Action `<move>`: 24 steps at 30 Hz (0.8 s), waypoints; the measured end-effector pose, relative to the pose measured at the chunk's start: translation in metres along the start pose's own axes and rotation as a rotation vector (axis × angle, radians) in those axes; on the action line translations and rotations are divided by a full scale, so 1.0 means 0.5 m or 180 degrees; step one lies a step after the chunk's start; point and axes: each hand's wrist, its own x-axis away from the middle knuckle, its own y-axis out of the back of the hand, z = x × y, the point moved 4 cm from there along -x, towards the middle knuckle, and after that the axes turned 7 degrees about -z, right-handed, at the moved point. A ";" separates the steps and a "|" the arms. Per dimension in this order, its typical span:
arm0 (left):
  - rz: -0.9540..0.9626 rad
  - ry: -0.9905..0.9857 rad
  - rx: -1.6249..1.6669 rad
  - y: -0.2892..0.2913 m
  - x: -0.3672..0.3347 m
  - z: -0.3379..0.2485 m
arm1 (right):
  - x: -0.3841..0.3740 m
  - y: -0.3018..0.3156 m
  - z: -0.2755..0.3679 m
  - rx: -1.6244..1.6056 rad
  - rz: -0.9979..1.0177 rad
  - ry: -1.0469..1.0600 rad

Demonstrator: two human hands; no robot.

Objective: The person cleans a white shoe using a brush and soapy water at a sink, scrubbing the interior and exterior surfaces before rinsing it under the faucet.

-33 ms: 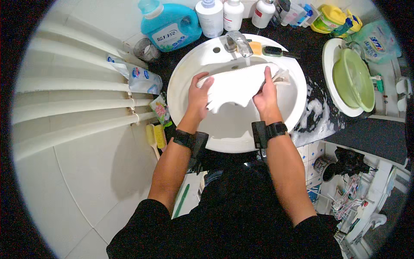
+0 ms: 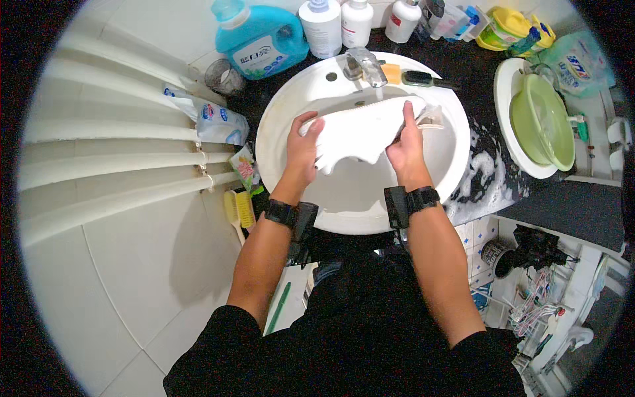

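Observation:
My left hand (image 2: pixel 303 147) is closed around the left end of a white shoe (image 2: pixel 360 132), thumb on top. At the other end my right hand (image 2: pixel 408 142) grips it, thumb pointing up along its side. The shoe is so bright that little detail shows; a ribbed edge runs along its far side, and a loose greyish flap sticks out past my right thumb. It is held up over the white washbasin (image 2: pixel 344 198), just below the chrome tap (image 2: pixel 366 66). Water appears to run from the spout onto the far edge of the shoe. My remaining fingers are partly hidden behind it.
A dark-bristled brush (image 2: pixel 418 79) and an orange sponge (image 2: pixel 391 73) lie on the basin's back rim. Soap foam (image 2: pixel 486 172) covers part of the black counter. A green basin (image 2: pixel 539 126) stands right; a blue detergent bottle (image 2: pixel 261 43) stands behind. Yellow brushes (image 2: pixel 239 209) lean left.

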 end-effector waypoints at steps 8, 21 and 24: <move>0.0170 -0.0058 -0.0527 0.009 -0.011 -0.002 | 0.015 0.000 0.021 0.0064 -0.0207 0.0259; 0.0731 -0.0030 -0.1825 -0.092 -0.027 0.023 | -0.020 0.023 0.141 0.0344 -0.0262 0.0869; 0.1116 0.0177 -0.1367 -0.113 0.002 0.015 | -0.044 0.019 0.167 0.0168 -0.0177 0.0669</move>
